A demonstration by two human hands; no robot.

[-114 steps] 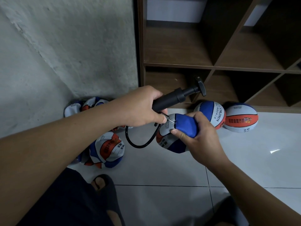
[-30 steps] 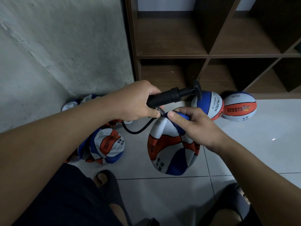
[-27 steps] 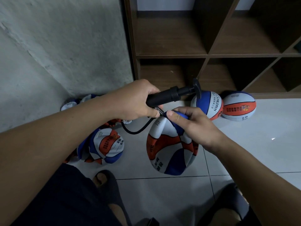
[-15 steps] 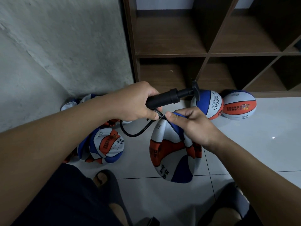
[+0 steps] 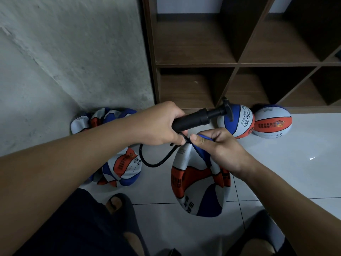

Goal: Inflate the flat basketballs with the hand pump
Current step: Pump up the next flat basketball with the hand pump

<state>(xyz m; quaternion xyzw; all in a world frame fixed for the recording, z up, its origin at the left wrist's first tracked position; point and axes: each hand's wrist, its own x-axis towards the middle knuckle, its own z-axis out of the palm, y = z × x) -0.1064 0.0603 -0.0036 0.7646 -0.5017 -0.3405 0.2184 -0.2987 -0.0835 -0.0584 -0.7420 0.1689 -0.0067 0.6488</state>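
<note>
Flat ball (image 5: 198,183) hangs limp from my right hand (image 5: 219,150), dangling over the floor (image 5: 276,172) between my knees. I've got its top blue fold pinched between thumb and curled fingers, right where the valve should be, though the valve itself is hidden. My left hand (image 5: 158,124) is wrapped tight round the black pump (image 5: 199,118), barrel pointing up and to the right, T-handle (image 5: 227,109) at the far end with only a short bit of rod showing. Black hose (image 5: 156,161) loops down from under my left fist and curls back up to the pinch point, where both hands nearly touch. I can't tell whether the needle is in.

Further out, two round balls sit on the floor against the foot of the wooden shelf: one marked CHILDREN (image 5: 238,121) just behind the pump handle, another (image 5: 272,121) touching it on the right. Over on the left, a crumpled flat ball (image 5: 123,169) lies near my sandal (image 5: 120,204), with more flat ones (image 5: 99,117) heaped against the wall (image 5: 64,61).
</note>
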